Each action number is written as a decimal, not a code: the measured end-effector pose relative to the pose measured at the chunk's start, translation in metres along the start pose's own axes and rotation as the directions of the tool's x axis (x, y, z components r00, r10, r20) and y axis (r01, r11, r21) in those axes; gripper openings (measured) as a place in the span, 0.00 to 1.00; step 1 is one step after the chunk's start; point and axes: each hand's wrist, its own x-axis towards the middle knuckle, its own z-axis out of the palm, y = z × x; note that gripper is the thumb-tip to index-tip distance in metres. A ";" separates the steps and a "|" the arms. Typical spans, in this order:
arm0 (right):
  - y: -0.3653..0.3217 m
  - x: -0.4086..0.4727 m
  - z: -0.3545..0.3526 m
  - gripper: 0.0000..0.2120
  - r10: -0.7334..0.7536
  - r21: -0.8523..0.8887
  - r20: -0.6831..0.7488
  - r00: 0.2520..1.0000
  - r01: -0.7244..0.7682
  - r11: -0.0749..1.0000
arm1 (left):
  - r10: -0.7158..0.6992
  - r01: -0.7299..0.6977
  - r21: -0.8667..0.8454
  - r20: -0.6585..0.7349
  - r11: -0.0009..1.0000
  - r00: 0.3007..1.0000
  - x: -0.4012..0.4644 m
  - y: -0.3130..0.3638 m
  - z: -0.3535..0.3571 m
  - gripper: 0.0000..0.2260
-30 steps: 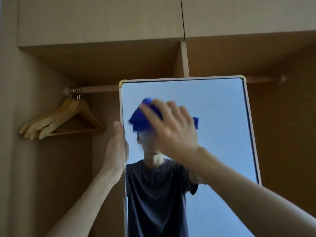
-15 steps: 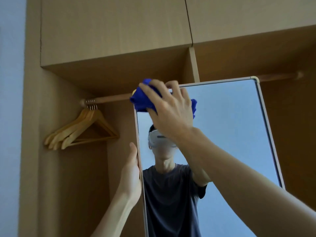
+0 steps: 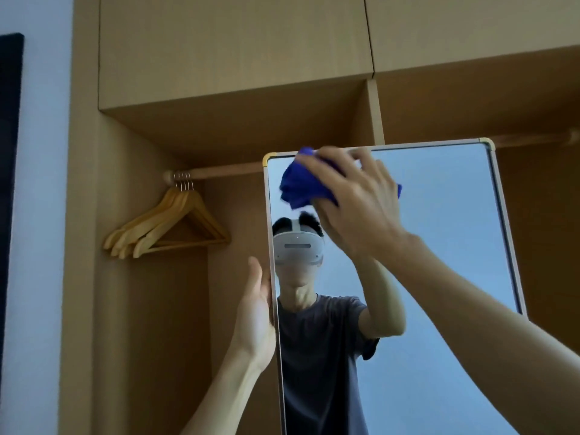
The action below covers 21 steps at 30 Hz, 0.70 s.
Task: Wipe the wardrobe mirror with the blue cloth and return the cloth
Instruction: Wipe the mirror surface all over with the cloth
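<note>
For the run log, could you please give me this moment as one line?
phase: wiping | right hand: presses blue cloth on mirror, top left | left hand: steadies mirror's left edge | hangers: on rail

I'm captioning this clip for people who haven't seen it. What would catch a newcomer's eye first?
First the blue cloth, bunched under the right hand and pressed against the mirror near its top left corner. Next the left hand, laid flat along the mirror's left edge. Left of the mirror, wooden hangers hang from the wardrobe rail.
</note>
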 end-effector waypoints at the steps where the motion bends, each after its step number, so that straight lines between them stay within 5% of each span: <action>1: -0.002 0.008 -0.001 0.27 0.140 0.016 -0.002 0.990 -0.140 0.990 | -0.001 0.001 -0.026 -0.003 1.000 1.000 0.001 -0.001 0.000 0.26; 3: -0.024 -0.005 -0.002 0.26 0.178 0.013 -0.023 0.984 -0.178 0.984 | 0.021 -0.019 -0.047 0.038 0.999 0.999 -0.001 -0.004 -0.003 0.19; 8: -0.080 -0.120 -0.025 0.19 -0.092 0.167 0.084 0.992 0.077 0.983 | -0.091 0.098 -0.139 0.056 0.985 0.994 -0.004 -0.009 -0.019 0.30; 11: -0.093 -0.183 -0.039 0.15 -0.263 0.196 0.106 0.959 0.239 0.951 | -0.129 0.136 -0.041 0.144 0.990 0.981 -0.005 -0.013 -0.015 0.32; 15: -0.067 -0.166 -0.041 0.16 -0.417 0.197 0.078 0.906 0.396 0.897 | -0.126 0.123 0.028 0.180 0.992 0.976 -0.012 -0.013 -0.009 0.39; 17: -0.048 -0.131 -0.035 0.18 -0.324 0.110 0.048 0.945 0.317 0.942 | -0.083 0.083 0.005 0.102 0.997 0.991 -0.007 -0.021 -0.014 0.35; 21: -0.012 -0.066 -0.019 0.22 0.119 -0.001 -0.035 0.992 -0.119 0.993 | 0.073 -0.075 0.109 0.019 0.991 0.997 -0.004 -0.025 -0.011 0.19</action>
